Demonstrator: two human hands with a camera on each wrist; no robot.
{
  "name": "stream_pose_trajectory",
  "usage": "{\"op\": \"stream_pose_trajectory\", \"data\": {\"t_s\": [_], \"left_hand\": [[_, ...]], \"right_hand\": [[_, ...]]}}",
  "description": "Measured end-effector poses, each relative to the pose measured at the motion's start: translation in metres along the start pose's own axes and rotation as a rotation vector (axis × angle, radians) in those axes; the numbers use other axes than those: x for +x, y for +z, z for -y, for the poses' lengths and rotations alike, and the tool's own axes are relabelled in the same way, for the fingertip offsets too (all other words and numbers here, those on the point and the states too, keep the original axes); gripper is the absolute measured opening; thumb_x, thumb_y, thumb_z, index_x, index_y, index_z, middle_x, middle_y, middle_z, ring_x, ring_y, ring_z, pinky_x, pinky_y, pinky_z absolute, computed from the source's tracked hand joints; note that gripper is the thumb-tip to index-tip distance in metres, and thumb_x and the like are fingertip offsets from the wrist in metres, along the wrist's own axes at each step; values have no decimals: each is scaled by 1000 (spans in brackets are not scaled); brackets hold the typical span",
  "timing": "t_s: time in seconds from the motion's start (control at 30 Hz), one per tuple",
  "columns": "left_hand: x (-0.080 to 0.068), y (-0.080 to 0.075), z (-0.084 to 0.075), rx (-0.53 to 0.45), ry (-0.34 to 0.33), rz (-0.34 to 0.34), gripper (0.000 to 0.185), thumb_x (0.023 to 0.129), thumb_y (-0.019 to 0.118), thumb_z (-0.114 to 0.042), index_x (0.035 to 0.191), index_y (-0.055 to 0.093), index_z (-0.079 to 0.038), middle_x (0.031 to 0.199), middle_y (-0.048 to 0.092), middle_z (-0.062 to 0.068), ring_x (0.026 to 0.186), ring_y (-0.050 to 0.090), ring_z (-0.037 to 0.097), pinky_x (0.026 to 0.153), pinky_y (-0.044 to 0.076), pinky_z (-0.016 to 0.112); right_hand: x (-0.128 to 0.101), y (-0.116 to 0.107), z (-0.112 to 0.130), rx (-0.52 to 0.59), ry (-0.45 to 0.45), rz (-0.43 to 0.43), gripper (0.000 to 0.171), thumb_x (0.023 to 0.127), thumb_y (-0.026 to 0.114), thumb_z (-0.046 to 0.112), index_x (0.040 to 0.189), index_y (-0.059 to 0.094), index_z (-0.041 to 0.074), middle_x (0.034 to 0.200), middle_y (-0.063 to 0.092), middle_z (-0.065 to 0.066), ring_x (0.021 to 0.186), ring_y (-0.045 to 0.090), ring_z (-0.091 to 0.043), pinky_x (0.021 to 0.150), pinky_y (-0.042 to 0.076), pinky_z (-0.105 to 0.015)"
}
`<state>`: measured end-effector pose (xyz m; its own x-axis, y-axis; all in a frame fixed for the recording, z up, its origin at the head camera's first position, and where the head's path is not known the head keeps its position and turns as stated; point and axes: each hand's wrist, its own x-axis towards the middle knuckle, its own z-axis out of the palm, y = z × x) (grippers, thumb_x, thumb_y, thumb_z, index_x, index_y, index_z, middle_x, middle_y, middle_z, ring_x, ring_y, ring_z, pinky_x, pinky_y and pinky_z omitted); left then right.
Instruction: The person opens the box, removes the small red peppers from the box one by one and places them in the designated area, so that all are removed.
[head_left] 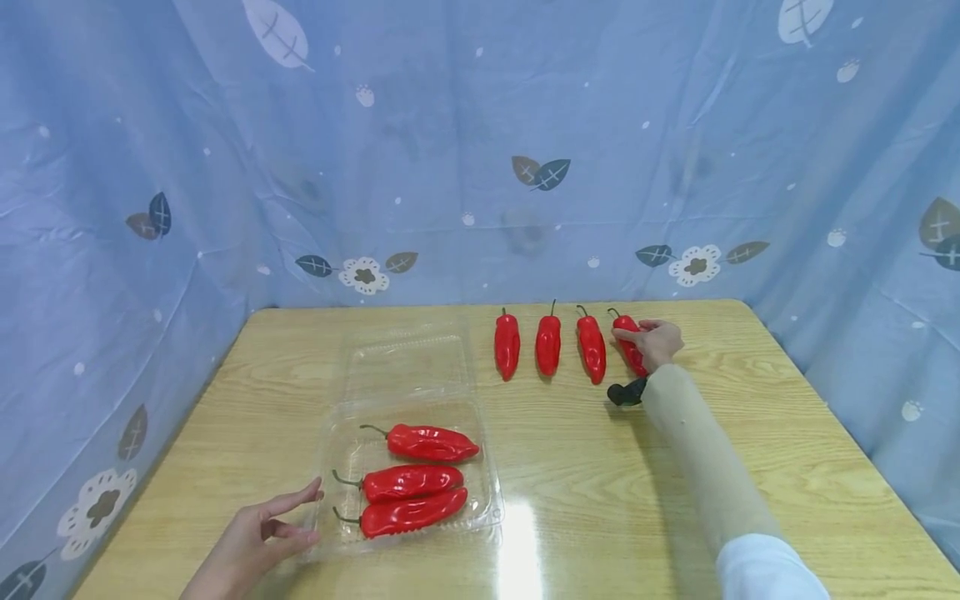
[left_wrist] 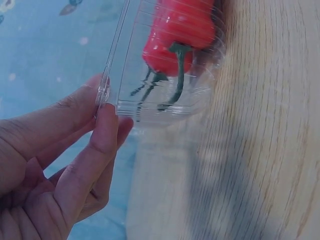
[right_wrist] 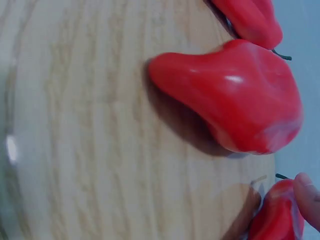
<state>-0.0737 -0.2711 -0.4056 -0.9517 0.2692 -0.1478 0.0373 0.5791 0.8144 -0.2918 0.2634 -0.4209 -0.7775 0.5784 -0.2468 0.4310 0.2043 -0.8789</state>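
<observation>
My left hand (head_left: pixel 258 533) pinches the rim of a clear plastic clamshell box (head_left: pixel 495 500) at its left side; the left wrist view shows thumb and fingers (left_wrist: pixel 102 135) on that rim. Lying in the box's near half are three red peppers, the upper one (head_left: pixel 431 443) a little apart from two side by side (head_left: pixel 412 510). At the back right, my right hand (head_left: pixel 656 343) grips the rightmost red pepper (head_left: pixel 632 354) of a row, thumb across it. A fingertip (right_wrist: pixel 306 192) rests against this pepper (right_wrist: pixel 272 215) in the right wrist view.
Three more red peppers (head_left: pixel 507 346) lie in the row left of my right hand, stems toward the curtain. The box's lid (head_left: pixel 408 358) lies folded back on the wooden table (head_left: pixel 570 467). A blue patterned curtain (head_left: pixel 450 150) borders the table at back and sides.
</observation>
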Motion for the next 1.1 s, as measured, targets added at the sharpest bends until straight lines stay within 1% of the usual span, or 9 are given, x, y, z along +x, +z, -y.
{"op": "stream_pose_trajectory", "data": {"t_s": [0.2, 0.3, 0.37, 0.43, 0.53, 0.63, 0.73, 0.93, 1.1], "left_hand": [[-1, 1, -4, -48, -27, -5, 66, 82, 75, -10, 137, 43, 10, 129, 52, 32, 70, 61, 9, 60, 49, 23], [-1, 1, -7, -84, -64, -2, 68, 81, 75, -10, 138, 43, 8, 132, 50, 31, 72, 62, 11, 63, 50, 23], [-1, 0, -9, -90, -81, -8, 69, 80, 76, -10, 138, 43, 7, 132, 50, 31, 73, 62, 12, 64, 51, 23], [-2, 0, -10, -86, -89, -15, 69, 80, 76, -10, 138, 44, 6, 132, 51, 30, 74, 62, 12, 64, 51, 23], [-3, -1, -10, -79, -78, -20, 68, 80, 76, -10, 138, 44, 6, 131, 52, 30, 72, 62, 11, 63, 51, 23], [-2, -1, -9, -86, -38, -23, 66, 81, 75, -10, 137, 45, 8, 130, 52, 31, 73, 64, 10, 64, 52, 23], [0, -1, -11, -99, -9, -28, 64, 82, 74, -10, 136, 45, 9, 130, 52, 31, 75, 65, 9, 65, 52, 24], [-1, -1, -13, -112, -35, -34, 64, 83, 74, -12, 137, 45, 7, 132, 51, 30, 77, 64, 7, 67, 51, 24], [-5, 0, -11, -127, -43, -29, 64, 84, 73, -11, 137, 44, 8, 132, 50, 31, 77, 64, 8, 68, 52, 24]], "right_hand": [[0, -9, 8, 61, -16, 15, 57, 87, 71, 17, 137, 50, 0, 139, 48, -17, 119, 44, -27, 101, 40, -36], [-2, -17, 15, 99, -42, -2, 56, 86, 72, 16, 135, 51, -1, 131, 51, -15, 102, 47, -18, 83, 46, -26], [-2, -22, 19, 128, -71, -18, 54, 84, 74, 13, 132, 53, -3, 122, 54, -11, 89, 46, -11, 71, 42, -20], [-3, -27, 23, 140, -94, -22, 52, 84, 74, 13, 130, 55, -3, 113, 56, -6, 79, 45, -5, 66, 40, -18], [-6, -33, 28, 133, -118, 4, 52, 85, 72, 15, 131, 55, -2, 97, 57, 4, 76, 46, 1, 80, 44, -19], [-12, -39, 32, 108, -150, 43, 52, 88, 70, 18, 133, 53, -1, 82, 54, 15, 80, 50, 2, 99, 41, -30], [-22, -44, 35, 128, -203, 117, 54, 89, 69, 18, 134, 51, -3, 72, 54, 23, 80, 54, 3, 104, 38, -35], [-51, -44, 35, 114, -381, 319, 52, 93, 64, 18, 135, 48, -8, 88, 59, 22, 87, 56, 5, 87, 47, -16], [-83, -38, 34, 10, -446, 409, 51, 95, 62, 26, 135, 50, -3, 117, 64, 0, 95, 55, 5, 90, 45, -16]]}}
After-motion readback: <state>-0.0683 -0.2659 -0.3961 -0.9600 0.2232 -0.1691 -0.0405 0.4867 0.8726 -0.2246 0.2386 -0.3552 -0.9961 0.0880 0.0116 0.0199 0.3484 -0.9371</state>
